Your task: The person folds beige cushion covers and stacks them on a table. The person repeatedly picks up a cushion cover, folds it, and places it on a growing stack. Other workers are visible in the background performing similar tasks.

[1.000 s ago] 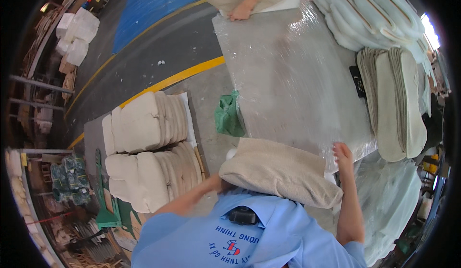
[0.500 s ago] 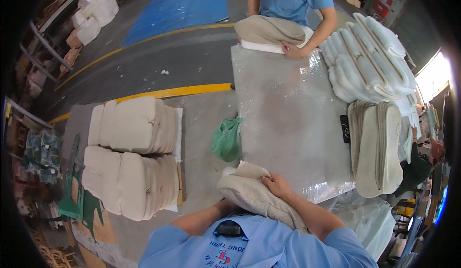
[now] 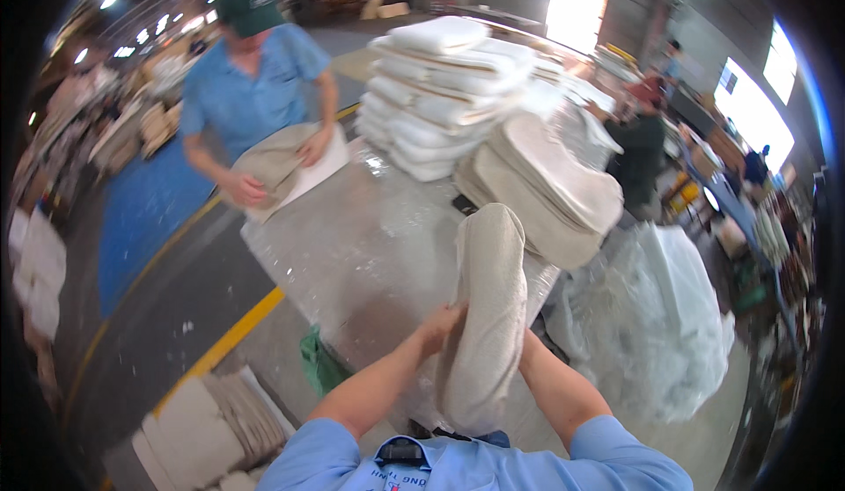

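Note:
A beige fabric-covered cushion (image 3: 488, 324) stands upright on its edge in front of my chest, at the near side of the table. My left hand (image 3: 445, 326) grips its left face, with fingers partly hidden by the cushion and blur. On the opposite side my right hand (image 3: 532, 350) holds the cushion, its fingers out of sight behind it. Just beyond lies a stack of beige fabric covers (image 3: 550, 192) on the table's right part. Across the table a co-worker's hands (image 3: 280, 170) handle another beige cover over a white pad (image 3: 317, 170).
The plastic-wrapped table (image 3: 352, 253) spreads ahead. White padded cushions (image 3: 444, 95) are piled at its far side. A large clear plastic bag (image 3: 647, 315) sits at right. A green bag (image 3: 321, 363) hangs at the table's left edge. Stacked beige cushions (image 3: 198, 429) lie lower left.
My view has swung to the right. The cushion has gone from lying against my body to standing upright between my hands. The co-worker's hands have shifted on their cover.

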`<state>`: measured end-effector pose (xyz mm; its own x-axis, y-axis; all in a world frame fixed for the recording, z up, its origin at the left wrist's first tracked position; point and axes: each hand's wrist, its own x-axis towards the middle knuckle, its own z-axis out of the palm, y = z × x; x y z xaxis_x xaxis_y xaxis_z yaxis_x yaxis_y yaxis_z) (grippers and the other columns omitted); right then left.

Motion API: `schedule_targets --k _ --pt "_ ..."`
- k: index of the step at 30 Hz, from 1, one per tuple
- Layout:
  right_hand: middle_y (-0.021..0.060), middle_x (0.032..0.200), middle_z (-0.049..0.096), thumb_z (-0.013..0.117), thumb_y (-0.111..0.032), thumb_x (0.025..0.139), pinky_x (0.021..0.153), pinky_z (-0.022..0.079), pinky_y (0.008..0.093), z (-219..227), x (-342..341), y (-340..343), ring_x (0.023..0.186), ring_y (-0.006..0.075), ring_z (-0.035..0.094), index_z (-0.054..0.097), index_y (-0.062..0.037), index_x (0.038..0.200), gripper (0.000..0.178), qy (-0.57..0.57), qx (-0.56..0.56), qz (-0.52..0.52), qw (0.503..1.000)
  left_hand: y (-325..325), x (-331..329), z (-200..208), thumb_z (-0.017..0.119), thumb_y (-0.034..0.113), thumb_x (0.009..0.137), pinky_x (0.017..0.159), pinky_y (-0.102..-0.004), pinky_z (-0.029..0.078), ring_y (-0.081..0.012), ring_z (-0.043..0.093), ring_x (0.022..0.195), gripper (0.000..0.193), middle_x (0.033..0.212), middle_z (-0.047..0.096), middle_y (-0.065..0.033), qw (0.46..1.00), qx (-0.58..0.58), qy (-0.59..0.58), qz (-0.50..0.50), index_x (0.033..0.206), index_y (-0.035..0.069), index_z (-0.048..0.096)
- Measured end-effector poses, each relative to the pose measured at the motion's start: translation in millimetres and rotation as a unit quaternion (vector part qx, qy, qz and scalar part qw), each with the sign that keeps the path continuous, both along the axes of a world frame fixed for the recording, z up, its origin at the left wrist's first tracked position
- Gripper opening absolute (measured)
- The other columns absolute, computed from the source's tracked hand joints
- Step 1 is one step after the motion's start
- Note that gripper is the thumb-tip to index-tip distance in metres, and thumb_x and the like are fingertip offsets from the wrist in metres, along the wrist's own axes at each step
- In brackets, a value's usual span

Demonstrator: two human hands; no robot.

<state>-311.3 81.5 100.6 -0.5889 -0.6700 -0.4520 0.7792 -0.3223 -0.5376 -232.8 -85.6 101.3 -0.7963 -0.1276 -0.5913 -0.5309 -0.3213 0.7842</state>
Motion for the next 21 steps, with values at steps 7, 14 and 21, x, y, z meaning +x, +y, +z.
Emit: schedule_targets --k 7,14,21 --pt "0.0167 0.132 0.070 0.045 -0.031 0.111 0.102 0.057 0.0502 -43 109 5 0.115 0.0351 0.070 0.058 -0.0016 0.141 0.044 -0.041 0.026 -0.278 0.959 -21 23 -36 0.080 0.050 0.091 0.102 -0.0413 0.053 -0.0257 0.068 0.119 0.075 0.134 0.070 -0.0148 0.956 0.032 -0.104 -0.272 0.142 -0.002 0.062" --pt "0.0201 0.132 0.069 0.064 -0.026 0.102 0.100 0.055 0.0498 -90 162 30 0.120 0.0356 0.067 0.059 0.0043 0.137 0.046 -0.109 0.081 -0.309 0.941 -4 49 -86 0.077 0.041 0.096 0.100 -0.0378 0.056 -0.0219 0.070 0.115 0.059 0.131 0.073 -0.0127 0.926 0.085 -0.189 -0.317 0.136 0.000 0.067" --pt "0.0156 0.137 0.066 0.061 -0.037 0.108 0.107 0.049 0.0509 -49 82 79 0.124 0.0328 0.064 0.054 -0.0011 0.143 0.051 -0.170 0.154 -0.338 0.913 10 -9 -81 0.068 0.032 0.103 0.106 -0.0409 0.056 -0.0236 0.071 0.116 0.046 0.133 0.072 -0.0142 0.921 0.226 -0.194 -0.250 0.136 0.000 0.066"
